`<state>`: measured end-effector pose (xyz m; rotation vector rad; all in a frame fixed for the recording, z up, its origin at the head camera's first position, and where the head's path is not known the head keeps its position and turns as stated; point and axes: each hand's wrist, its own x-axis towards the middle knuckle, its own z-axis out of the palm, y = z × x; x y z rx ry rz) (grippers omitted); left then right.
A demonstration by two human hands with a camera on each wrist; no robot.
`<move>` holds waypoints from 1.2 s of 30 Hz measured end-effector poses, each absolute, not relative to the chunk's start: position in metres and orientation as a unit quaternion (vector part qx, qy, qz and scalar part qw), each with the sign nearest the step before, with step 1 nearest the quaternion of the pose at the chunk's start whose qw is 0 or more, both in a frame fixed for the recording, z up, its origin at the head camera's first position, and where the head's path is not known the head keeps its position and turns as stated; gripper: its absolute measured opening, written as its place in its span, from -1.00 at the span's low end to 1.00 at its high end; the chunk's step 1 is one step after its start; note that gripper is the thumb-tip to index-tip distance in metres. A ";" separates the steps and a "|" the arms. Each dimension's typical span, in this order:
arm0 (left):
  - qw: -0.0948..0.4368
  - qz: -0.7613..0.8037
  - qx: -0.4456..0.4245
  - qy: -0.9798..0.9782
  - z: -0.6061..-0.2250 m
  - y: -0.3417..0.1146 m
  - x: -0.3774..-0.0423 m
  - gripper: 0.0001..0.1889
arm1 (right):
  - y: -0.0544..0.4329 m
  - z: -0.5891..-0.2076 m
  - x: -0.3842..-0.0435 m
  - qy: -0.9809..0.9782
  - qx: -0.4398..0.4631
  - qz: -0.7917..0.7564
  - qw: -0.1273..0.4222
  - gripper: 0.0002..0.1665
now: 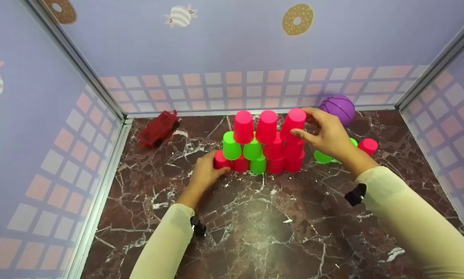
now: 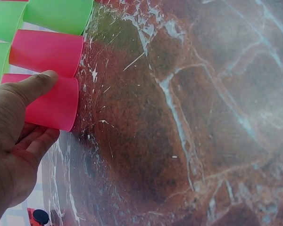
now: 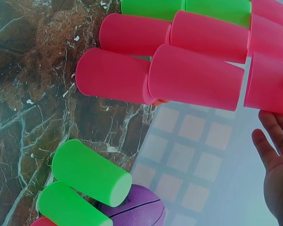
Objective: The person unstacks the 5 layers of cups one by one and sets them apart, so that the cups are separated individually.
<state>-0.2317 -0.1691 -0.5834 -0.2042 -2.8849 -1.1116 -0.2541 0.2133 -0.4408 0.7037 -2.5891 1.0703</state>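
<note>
Plastic cups stand upside down in a three-level wall. At its lower left end, my left hand (image 1: pixel 205 170) holds a pink cup (image 2: pixel 56 104), thumb on the near side and fingers on the far side. On the top level are two pink cups (image 1: pixel 243 126) and, at the right, a third pink cup (image 1: pixel 295 120), slightly tilted, pinched by my right hand (image 1: pixel 328 133). The middle level has two green cups (image 1: pixel 232 145) and two pink cups (image 1: pixel 273 147). A green cup (image 1: pixel 257 165) stands among pink ones in the bottom row.
Right of the wall lie loose green cups (image 3: pixel 89 172) and a pink cup (image 1: pixel 368 146), near a purple ball (image 1: pixel 338 109). A dark red object (image 1: pixel 158 130) lies at the back left. Patterned panels (image 1: pixel 216 50) enclose the marbled table (image 1: pixel 255 224).
</note>
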 end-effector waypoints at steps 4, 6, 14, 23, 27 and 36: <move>0.021 -0.356 -0.065 -0.932 -0.584 -0.169 -0.232 -0.32 | 0.220 -0.439 -0.253 -0.889 0.245 0.362 0.135 -0.32; 0.021 -0.356 -0.066 -0.932 -0.583 -0.169 -0.231 -0.31 | 0.223 -0.439 -0.252 -0.889 0.245 0.362 0.139 -0.32; 0.018 -0.353 -0.065 -0.933 -0.583 -0.170 -0.232 -0.32 | 0.235 -0.442 -0.246 -0.887 0.224 0.378 0.144 -0.31; 0.025 -0.366 -0.067 -0.928 -0.583 -0.170 -0.230 -0.37 | 0.253 -0.444 -0.239 -0.894 0.200 0.374 0.143 -0.34; 0.032 -0.375 -0.075 -0.924 -0.585 -0.170 -0.231 -0.36 | 0.261 -0.447 -0.236 -0.896 0.198 0.369 0.149 -0.35; 0.045 -0.380 -0.087 -0.920 -0.596 -0.175 -0.237 -0.34 | 0.279 -0.454 -0.227 -0.907 0.172 0.354 0.149 -0.34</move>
